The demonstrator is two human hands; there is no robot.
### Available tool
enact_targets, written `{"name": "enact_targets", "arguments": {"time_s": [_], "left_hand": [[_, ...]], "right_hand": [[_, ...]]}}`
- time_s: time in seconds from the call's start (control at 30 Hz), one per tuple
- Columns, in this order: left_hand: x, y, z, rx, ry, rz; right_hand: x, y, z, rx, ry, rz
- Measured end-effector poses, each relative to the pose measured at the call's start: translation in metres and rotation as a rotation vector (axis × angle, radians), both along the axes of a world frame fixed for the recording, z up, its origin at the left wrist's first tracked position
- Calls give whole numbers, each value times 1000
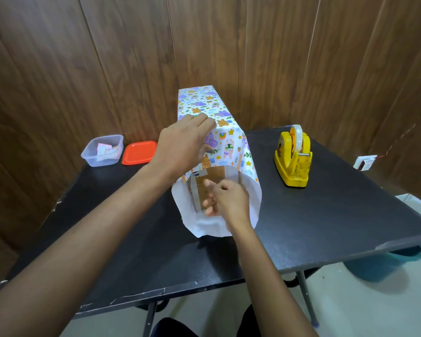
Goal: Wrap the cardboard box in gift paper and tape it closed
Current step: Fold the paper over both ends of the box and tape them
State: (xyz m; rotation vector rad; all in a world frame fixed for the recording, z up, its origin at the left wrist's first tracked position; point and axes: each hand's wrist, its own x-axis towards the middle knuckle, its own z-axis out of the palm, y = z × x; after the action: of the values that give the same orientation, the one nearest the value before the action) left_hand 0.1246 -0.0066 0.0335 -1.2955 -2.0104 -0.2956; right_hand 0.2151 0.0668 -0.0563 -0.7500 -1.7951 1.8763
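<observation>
Here we are at the near end of the parcel: the cardboard box [212,177] lies lengthways in the middle of the black worktop [338,215], sleeved in the gift paper [230,135], which overhangs toward the person like an open tube with its white underside showing. The left hand [182,144] lies on top of the sleeve, its fingers [204,121] stretched fairly flat and pressing the paper down onto the box, gripping nothing. The right hand [227,199] sits in the mouth of the overhang, its fingers [210,184] loosely bent and spread in front of the bare brown end of the box; they hold nothing, and whether they touch the cardboard I cannot tell. That paper looks thin, light and springy: it balloons out round rather than lying flat, so it should crease where it is pressed and could tear or slip if tugged. The box underneath looks stiff, a firm edge to fold against. Best hold, I'd judge, is at the overhang's rim, pushing it in against the end face. The yellow tape dispenser [293,156] stands on the right, well apart; a clear tub [102,150] and an orange lid [139,152] sit at the far left.
</observation>
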Motion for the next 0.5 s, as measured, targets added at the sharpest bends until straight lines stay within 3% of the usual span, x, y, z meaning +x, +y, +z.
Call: {"name": "enact_targets", "arguments": {"time_s": [0.2,0.37,0.43,0.5], "left_hand": [[2,-2,0,15,-33,27],[-2,-9,0,31,-88,35],[-5,-18,-2,66,-138,31],[-9,-29,-3,112,-221,43]], "right_hand": [[30,-3,66,225,171,-12],[30,37,77,594,187,-326],[18,62,62,516,97,-337],[3,78,41,263,-10,-229]]}}
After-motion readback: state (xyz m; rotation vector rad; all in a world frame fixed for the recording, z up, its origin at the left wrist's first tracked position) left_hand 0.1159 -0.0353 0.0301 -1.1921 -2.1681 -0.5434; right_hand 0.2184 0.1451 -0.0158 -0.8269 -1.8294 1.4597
